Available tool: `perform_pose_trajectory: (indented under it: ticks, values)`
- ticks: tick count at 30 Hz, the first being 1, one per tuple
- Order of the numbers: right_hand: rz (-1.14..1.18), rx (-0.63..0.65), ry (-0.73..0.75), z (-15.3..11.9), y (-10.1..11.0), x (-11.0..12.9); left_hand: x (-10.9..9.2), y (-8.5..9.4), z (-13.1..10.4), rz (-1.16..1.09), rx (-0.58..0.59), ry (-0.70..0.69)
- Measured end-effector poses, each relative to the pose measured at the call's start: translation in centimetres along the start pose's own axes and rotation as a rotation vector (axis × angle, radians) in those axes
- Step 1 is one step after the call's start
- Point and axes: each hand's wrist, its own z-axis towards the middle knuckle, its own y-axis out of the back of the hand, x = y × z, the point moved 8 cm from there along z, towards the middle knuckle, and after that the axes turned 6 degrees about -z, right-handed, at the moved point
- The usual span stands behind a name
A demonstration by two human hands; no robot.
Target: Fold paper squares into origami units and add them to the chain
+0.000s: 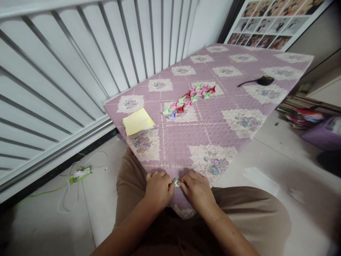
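Note:
Between my two hands, near the table's front corner, is a small piece of folded green paper (176, 182). My left hand (159, 187) is closed at its left edge, thumb and fingertips together on it. My right hand (196, 188) pinches it from the right. Both hands rest on the purple flowered tablecloth (177, 147). Further up the cloth, several small folded paper pieces (180, 108) in red, pink, green and lilac stand in slanting rows. To the left lies a stack of square paper (139, 122) with a yellow sheet on top.
A black object with a thin handle (264, 80) lies at the table's right side. White slatted panelling (80, 60) runs along the left edge. On the floor are a power strip with cables (80, 174) and, at right, a purple container (321, 133). A photo board (266, 25) stands behind.

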Motion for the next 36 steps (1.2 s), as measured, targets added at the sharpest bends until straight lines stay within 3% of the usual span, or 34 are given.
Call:
perform_pose_trajectory:
  ticks: [9,25,36]
  values:
    - [-0.047,0.054,-0.019,0.2,-0.5,-0.1,-0.1,0.4,1.1,0.014,0.146,0.008]
    - [0.088,0.058,-0.019,0.2,0.3,-0.3,-0.5,-0.1,1.8,0.11,0.234,0.016]
    - [-0.053,0.14,-0.064,1.0,0.5,-0.5,-0.4,-0.6,2.7,0.147,0.355,-0.027]
